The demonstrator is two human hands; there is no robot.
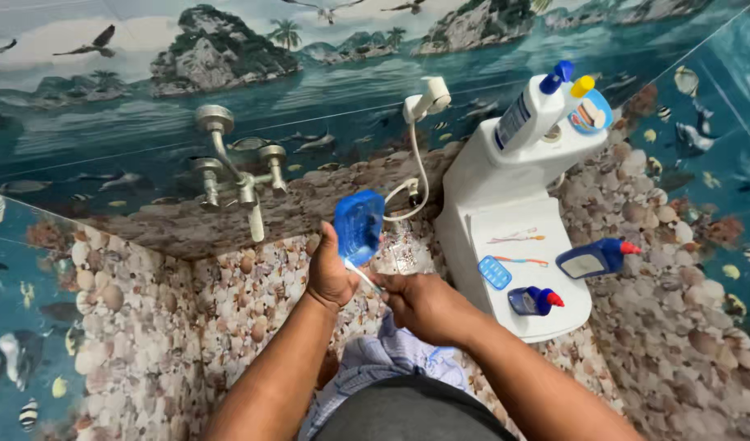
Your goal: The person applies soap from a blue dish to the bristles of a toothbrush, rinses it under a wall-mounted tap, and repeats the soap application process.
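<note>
Hands (330,273): two; blue brush (358,224): one.

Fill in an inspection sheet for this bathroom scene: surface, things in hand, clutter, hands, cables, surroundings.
Surface: closed white toilet lid, used as a shelf.
Things in hand: blue brush, thin white handle.
Clutter: three blue bottles, small blue tray, toothbrushes on the lid; two bottles on the tank.
Hands: left hand grips the brush; right hand closed at the handle end.
Cables: white spray hose.
Surroundings: metal tap, sea-picture and pebble tiles.
</note>
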